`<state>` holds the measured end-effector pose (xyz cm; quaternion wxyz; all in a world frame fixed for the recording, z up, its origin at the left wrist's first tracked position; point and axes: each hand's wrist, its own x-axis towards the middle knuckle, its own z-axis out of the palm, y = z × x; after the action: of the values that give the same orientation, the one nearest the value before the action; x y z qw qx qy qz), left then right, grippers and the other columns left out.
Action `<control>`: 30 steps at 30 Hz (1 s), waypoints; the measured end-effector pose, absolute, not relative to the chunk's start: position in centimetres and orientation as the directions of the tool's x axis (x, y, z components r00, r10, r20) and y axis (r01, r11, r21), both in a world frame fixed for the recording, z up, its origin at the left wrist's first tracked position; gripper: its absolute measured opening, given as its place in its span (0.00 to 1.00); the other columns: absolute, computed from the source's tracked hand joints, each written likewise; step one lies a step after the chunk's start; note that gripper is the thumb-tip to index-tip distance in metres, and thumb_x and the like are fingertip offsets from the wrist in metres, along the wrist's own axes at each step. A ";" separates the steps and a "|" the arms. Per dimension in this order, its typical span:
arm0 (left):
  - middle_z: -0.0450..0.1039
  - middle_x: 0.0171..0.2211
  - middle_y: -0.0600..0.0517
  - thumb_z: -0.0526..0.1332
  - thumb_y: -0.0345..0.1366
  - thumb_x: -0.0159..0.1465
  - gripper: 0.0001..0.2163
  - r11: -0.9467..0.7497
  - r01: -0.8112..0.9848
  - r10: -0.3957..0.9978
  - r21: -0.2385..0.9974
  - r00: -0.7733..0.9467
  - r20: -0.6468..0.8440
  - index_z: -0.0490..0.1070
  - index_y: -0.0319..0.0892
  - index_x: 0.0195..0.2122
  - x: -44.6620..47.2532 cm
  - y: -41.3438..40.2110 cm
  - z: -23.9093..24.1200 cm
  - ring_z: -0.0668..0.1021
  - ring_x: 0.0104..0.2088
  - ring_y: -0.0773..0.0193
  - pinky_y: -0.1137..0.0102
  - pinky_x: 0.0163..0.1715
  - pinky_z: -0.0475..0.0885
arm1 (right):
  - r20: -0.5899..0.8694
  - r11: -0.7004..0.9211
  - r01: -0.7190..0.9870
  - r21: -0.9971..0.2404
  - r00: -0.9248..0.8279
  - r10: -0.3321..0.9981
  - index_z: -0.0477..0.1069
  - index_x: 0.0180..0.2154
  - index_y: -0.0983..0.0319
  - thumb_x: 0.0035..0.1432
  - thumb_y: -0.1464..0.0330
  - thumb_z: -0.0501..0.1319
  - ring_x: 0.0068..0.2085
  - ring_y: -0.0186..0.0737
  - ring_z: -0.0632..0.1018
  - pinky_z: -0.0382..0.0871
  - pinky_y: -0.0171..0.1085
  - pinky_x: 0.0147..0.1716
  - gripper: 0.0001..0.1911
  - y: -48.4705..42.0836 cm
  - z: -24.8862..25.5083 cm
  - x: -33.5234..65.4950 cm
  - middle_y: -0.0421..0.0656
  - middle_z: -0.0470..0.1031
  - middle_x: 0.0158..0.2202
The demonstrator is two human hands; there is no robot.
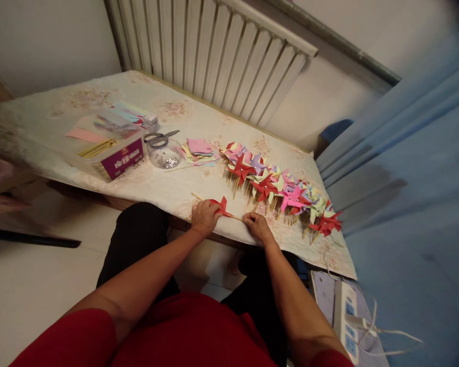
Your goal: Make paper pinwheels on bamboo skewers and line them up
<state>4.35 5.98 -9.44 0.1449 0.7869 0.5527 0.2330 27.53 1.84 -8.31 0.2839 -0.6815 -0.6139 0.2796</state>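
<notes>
My left hand (204, 216) is closed on a red paper pinwheel (221, 206) near the table's front edge. A thin wooden stick (234, 217) runs under the pinwheel, from the left of my left hand across to my right hand (256, 225), whose fingers pinch its right end. Just beyond my hands lies a long row of finished pinwheels (279, 186) in red, pink, purple and pale green, their sticks pointing toward me.
A clear plastic box (112, 148) with sticks and a purple label, a small round dish of beads (164, 154), scissors (161, 136) and cut coloured paper squares (199, 149) lie further back. A radiator (214, 51) stands behind the table; a power strip (348, 316) lies at lower right.
</notes>
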 end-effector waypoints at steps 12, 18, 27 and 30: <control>0.71 0.41 0.47 0.61 0.49 0.63 0.13 -0.344 0.798 0.939 0.496 0.278 0.203 0.77 0.49 0.42 4.3 5.9 -9.3 0.70 0.44 0.54 0.60 0.45 0.59 | -0.030 -0.091 0.707 -0.702 0.098 0.995 0.73 0.26 0.60 0.50 0.64 0.57 0.31 0.39 0.73 0.64 0.35 0.35 0.08 1.7 -8.2 27.3 0.40 0.75 0.27; 0.72 0.41 0.47 0.60 0.48 0.63 0.12 -0.345 0.799 0.938 0.492 0.278 0.207 0.77 0.50 0.42 4.3 5.9 -9.2 0.70 0.45 0.54 0.60 0.44 0.60 | -0.046 -0.101 0.657 -0.747 0.101 0.994 0.73 0.26 0.61 0.50 0.64 0.58 0.31 0.38 0.73 0.64 0.35 0.35 0.09 1.7 -8.2 27.5 0.40 0.75 0.27; 0.72 0.42 0.47 0.60 0.48 0.64 0.12 -0.338 0.800 0.941 0.496 0.287 0.178 0.77 0.50 0.42 4.2 5.9 -9.0 0.70 0.46 0.54 0.60 0.48 0.60 | -0.057 -0.122 0.683 -0.720 0.117 0.992 0.72 0.26 0.60 0.49 0.63 0.57 0.32 0.38 0.73 0.64 0.35 0.34 0.09 1.5 -8.2 27.7 0.40 0.75 0.27; 0.71 0.42 0.47 0.61 0.47 0.63 0.12 -0.362 0.785 0.932 0.502 0.308 0.190 0.77 0.50 0.43 4.0 5.9 -9.1 0.70 0.46 0.53 0.59 0.49 0.60 | -0.051 -0.127 0.670 -0.732 0.132 0.990 0.72 0.25 0.61 0.48 0.62 0.57 0.30 0.38 0.72 0.63 0.35 0.34 0.10 0.7 -7.9 28.8 0.40 0.74 0.26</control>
<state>4.00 5.89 -9.07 0.1603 0.7928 0.5415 0.2291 28.77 0.70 -7.87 0.2852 -0.6962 -0.5960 0.2807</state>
